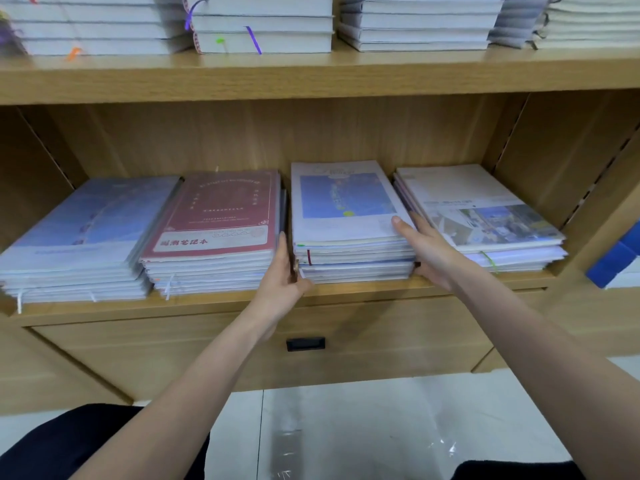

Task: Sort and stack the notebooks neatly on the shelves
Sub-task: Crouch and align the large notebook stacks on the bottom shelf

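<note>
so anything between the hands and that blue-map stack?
Nothing visible. The left hand lies flat against the blue-map stack on its left side; the right hand holds its right side, thumb on top.

Both bare forearms reach forward; left hand (282, 278) fingers straight, right hand (427, 251) thumb raised, fingers hidden.
</note>
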Tool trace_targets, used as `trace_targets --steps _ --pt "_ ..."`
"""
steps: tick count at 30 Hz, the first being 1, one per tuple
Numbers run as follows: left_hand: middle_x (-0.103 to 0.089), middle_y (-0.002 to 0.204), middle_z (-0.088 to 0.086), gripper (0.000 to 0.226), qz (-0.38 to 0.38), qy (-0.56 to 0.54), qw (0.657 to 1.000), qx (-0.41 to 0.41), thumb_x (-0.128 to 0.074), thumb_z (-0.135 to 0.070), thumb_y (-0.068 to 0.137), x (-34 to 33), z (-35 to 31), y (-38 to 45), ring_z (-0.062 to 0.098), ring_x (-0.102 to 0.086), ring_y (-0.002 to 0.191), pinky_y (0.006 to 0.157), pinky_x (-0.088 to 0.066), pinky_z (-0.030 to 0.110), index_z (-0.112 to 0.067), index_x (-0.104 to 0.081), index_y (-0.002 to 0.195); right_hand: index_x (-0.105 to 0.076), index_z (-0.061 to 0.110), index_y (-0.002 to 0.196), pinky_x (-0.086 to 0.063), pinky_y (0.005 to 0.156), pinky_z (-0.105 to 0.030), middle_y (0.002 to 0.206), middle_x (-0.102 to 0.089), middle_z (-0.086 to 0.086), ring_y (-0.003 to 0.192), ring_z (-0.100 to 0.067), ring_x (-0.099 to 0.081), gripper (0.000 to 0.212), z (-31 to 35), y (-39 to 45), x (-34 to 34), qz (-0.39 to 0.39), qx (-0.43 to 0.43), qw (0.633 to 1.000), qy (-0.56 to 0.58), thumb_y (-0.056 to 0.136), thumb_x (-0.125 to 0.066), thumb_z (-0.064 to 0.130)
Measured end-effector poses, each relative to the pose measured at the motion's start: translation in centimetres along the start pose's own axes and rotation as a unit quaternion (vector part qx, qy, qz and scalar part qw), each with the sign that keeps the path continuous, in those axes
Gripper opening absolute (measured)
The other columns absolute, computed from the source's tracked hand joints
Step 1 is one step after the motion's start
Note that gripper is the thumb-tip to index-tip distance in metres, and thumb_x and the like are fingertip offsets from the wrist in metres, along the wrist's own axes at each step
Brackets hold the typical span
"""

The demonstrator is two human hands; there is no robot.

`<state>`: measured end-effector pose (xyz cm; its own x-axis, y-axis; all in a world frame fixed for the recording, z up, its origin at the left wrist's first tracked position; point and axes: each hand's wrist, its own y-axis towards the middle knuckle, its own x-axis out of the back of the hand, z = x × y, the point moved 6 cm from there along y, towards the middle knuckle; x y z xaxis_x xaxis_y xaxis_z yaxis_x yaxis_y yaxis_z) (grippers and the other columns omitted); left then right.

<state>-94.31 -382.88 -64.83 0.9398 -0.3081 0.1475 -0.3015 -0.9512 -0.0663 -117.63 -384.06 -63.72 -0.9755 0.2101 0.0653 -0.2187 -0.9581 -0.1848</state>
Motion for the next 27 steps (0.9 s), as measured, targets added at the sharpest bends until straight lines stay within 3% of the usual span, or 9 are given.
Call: trace_targets --steps 5,10,13,17,19,20,22,24,27 --pt "-0.026 0.134 -0.021 0.092 0.016 0.031 0.999 0.007 -0.054 0.007 0.088 -0.6 -0.2 0.2 -0.005 -0.028 0.118 0.094 -0.028 0.013 -0.032 0.003 0.148 -0.015 0.032 0.149 -0.025 0.113 -0.05 0.153 -0.027 0.007 0.138 -0.022 -0.03 0.076 -0.5 0.7 0.1 -0.008 -0.014 0.999 -0.036 0.087 -0.047 0.061" --pt "-0.029 0.135 -0.016 0.092 0.006 0.053 0.998 0.012 -0.053 0.005 0.089 -0.4 -0.1 0.4 0.0 -0.033 0.122 0.095 -0.031 0.017 -0.032 0.006 0.148 -0.014 0.029 0.15 -0.026 0.113 -0.049 0.154 -0.024 0.005 0.14 -0.021 -0.028 0.067 0.0 0.2 -0.4 -0.007 0.011 0.999 -0.04 0.094 -0.041 0.054" --pt "-0.03 0.145 -0.011 0.086 -0.025 0.128 0.991 -0.024 -0.051 0.002 0.09 0.0 -0.6 0.1 0.005 -0.042 0.121 0.093 -0.036 0.016 -0.03 0.003 0.148 -0.01 0.03 0.15 -0.024 0.113 -0.036 0.147 -0.027 0.014 0.133 -0.01 -0.031 0.064 0.6 -1.0 -0.1 0.006 0.055 0.991 -0.12 0.097 -0.041 0.045" --pt "-0.023 0.153 -0.001 0.066 -0.105 0.167 0.972 -0.124 -0.05 0.001 0.091 0.6 -2.3 -0.5 -0.006 -0.028 0.131 0.108 -0.031 0.019 -0.022 -0.023 0.147 -0.017 0.03 0.149 -0.02 0.109 -0.03 0.155 -0.019 0.004 0.143 -0.014 -0.016 0.063 1.8 -2.4 -0.7 0.004 0.187 0.912 -0.365 0.095 -0.048 0.039" --pt "-0.029 0.151 0.003 0.051 -0.125 0.185 0.963 -0.148 -0.048 0.0 0.093 0.9 -2.9 -0.6 -0.028 -0.033 0.108 0.092 -0.031 0.001 -0.017 -0.039 0.14 -0.022 0.031 0.148 -0.021 0.108 -0.029 0.156 -0.016 -0.01 0.145 -0.02 -0.01 0.062 1.5 -2.3 -0.7 -0.001 0.183 0.901 -0.394 0.094 -0.05 0.038" --pt "-0.035 0.148 0.004 0.044 -0.141 0.188 0.96 -0.151 -0.047 -0.001 0.094 1.1 -3.2 -0.6 -0.028 -0.037 0.105 0.083 -0.032 -0.003 -0.015 -0.045 0.136 -0.022 0.031 0.148 -0.022 0.107 -0.027 0.156 -0.015 -0.013 0.145 -0.021 -0.012 0.061 1.4 -2.2 -0.7 -0.005 0.176 0.899 -0.401 0.094 -0.051 0.037" --pt "-0.044 0.142 0.006 0.037 -0.175 0.192 0.955 -0.141 -0.045 -0.001 0.095 1.6 -3.7 -0.7 0.003 -0.053 0.115 0.082 -0.041 0.003 -0.013 -0.054 0.129 -0.022 0.031 0.148 -0.023 0.104 -0.025 0.156 -0.014 -0.014 0.141 -0.024 -0.022 0.06 1.4 -2.3 -0.8 -0.008 0.172 0.898 -0.406 0.095 -0.05 0.035" --pt "-0.047 0.139 0.007 0.035 -0.192 0.215 0.949 -0.127 -0.047 -0.001 0.095 1.6 -4.2 -0.7 0.029 -0.06 0.105 0.088 -0.046 0.023 -0.013 -0.057 0.126 -0.024 0.031 0.148 -0.024 0.1 -0.023 0.156 -0.014 -0.013 0.135 -0.023 -0.034 0.059 1.6 -2.4 -0.7 -0.011 0.176 0.895 -0.409 0.095 -0.05 0.035" --pt "-0.051 0.135 0.009 0.033 -0.205 0.241 0.94 -0.13 -0.049 -0.003 0.094 1.4 -4.5 -0.6 0.026 -0.064 0.101 0.094 -0.048 0.033 -0.013 -0.058 0.125 -0.028 0.031 0.146 -0.024 0.101 -0.024 0.156 -0.019 -0.013 0.133 -0.024 -0.036 0.058 1.7 -2.2 -0.5 -0.022 0.179 0.893 -0.413 0.094 -0.051 0.036"
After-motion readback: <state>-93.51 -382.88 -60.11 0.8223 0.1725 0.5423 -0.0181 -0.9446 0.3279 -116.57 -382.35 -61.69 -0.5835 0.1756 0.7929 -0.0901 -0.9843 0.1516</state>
